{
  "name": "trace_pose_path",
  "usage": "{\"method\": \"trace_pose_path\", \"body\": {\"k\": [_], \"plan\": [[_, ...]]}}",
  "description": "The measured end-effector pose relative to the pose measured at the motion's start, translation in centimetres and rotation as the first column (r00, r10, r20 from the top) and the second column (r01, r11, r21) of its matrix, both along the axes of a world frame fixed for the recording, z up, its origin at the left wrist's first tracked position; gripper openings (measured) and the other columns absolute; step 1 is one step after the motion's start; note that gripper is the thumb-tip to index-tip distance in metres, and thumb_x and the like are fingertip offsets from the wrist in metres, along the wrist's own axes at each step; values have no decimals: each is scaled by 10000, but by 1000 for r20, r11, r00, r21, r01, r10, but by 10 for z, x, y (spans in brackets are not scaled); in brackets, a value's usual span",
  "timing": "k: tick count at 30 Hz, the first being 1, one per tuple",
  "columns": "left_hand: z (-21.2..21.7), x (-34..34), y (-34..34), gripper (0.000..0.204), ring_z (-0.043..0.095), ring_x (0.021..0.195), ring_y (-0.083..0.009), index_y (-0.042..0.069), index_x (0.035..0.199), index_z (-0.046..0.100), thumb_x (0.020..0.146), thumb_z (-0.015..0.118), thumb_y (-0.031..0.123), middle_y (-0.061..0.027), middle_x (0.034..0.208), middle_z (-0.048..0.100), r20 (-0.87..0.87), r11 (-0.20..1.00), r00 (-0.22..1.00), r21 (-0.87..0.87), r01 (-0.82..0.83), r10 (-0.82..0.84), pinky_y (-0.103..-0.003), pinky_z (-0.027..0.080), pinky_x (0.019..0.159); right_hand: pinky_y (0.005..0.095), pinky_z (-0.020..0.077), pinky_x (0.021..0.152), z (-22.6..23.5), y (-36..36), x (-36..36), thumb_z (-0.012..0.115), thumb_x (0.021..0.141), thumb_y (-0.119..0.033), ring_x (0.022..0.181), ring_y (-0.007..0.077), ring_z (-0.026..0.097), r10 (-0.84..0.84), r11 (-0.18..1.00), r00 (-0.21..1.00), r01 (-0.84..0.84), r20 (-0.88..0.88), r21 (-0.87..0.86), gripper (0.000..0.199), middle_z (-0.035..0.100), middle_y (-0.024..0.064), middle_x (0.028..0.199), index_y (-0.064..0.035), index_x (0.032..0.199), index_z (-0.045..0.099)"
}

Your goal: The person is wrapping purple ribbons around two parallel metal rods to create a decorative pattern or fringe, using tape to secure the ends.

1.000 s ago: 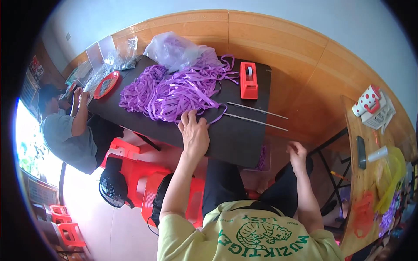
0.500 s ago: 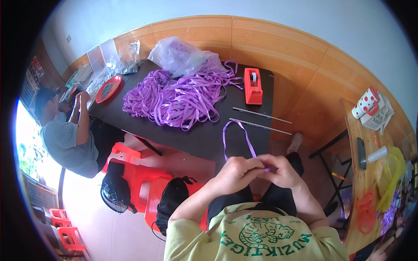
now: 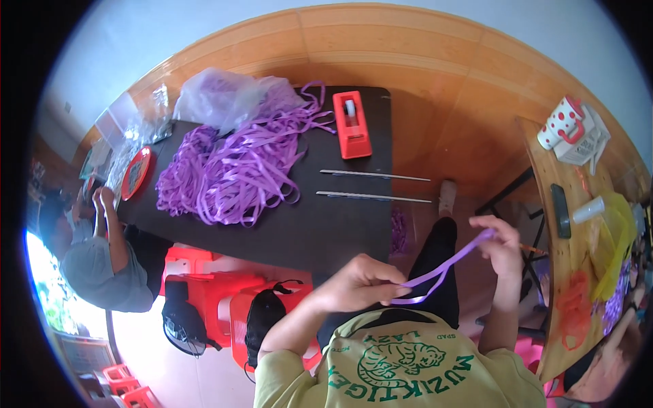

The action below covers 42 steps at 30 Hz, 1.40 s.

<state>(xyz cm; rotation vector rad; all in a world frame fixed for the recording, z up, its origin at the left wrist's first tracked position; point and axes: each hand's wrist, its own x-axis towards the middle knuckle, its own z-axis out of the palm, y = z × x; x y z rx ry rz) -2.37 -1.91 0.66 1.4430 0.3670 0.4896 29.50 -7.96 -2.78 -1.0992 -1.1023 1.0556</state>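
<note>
A loop of narrow purple ribbon (image 3: 445, 266) is stretched between my two hands, above my lap and off the table's near right corner. My left hand (image 3: 364, 282) pinches one end between thumb and fingers. The loop's other end is at the fingers of my right hand (image 3: 503, 246), which is raised higher and further right. Two strands run side by side, slightly slack. On the dark table lies a big tangled heap of purple ribbons (image 3: 231, 177), partly under a clear plastic bag (image 3: 211, 95).
Right of the heap stand a red tape dispenser (image 3: 352, 126) and two thin metal rods (image 3: 374, 197). A red plate (image 3: 137, 173) lies far left, near a seated person (image 3: 109, 268). Red stools (image 3: 218, 299) hold black bags. A wooden table (image 3: 537, 170) on the right bears a dotted mug (image 3: 561, 122) and phone (image 3: 561, 211).
My hands, close together before, have moved apart. The right went up and right, drawing the ribbon loop out between them. The view has shifted, so the table appears further left.
</note>
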Motion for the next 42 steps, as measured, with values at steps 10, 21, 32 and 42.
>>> {"method": "trace_pose_path", "body": {"k": [10, 21, 32, 42], "plan": [[-67, 119, -23, 126, 506, 583, -42, -25, 868, 684, 882, 610, 76, -13, 674, 605, -80, 960, 991, -251, -127, 110, -204, 386, 502, 269, 467, 664, -19, 3, -10, 731, 691, 5, 694, 129, 566, 405, 895, 846, -445, 347, 41, 481, 625, 76, 915, -1, 1150, 587], [-116, 117, 5, 160, 622, 813, -134, -39, 999, 665, 869, 594, 20, -84, 863, 673, -102, 893, 989, -427, -144, 110, -248, 487, 784, 288, 462, 626, -39, 42, 47, 628, 728, 76, 702, 186, 584, 106, 940, 836, -261, 538, 220, 138, 589, 81, 764, 4, 843, 653], [-147, 133, 23, 187, 624, 748, -132, -8, 1051, 652, 894, 609, 85, -72, 846, 669, 66, 814, 854, -349, -465, 516, -251, 499, 698, 270, 472, 686, -73, 114, 3, 618, 791, 92, 806, 166, 565, -449, 815, 722, 89, 527, 573, 189, 558, 103, 1028, -38, 912, 683], [-141, 149, 62, 226, 617, 782, -124, -24, 1105, 619, 907, 590, 80, -83, 924, 659, 187, 652, 629, -325, -685, 754, -242, 501, 721, 321, 474, 735, -87, 191, -35, 631, 783, 33, 839, 254, 599, -339, 823, 847, 54, 411, 566, 111, 599, 99, 834, -20, 878, 652]]}}
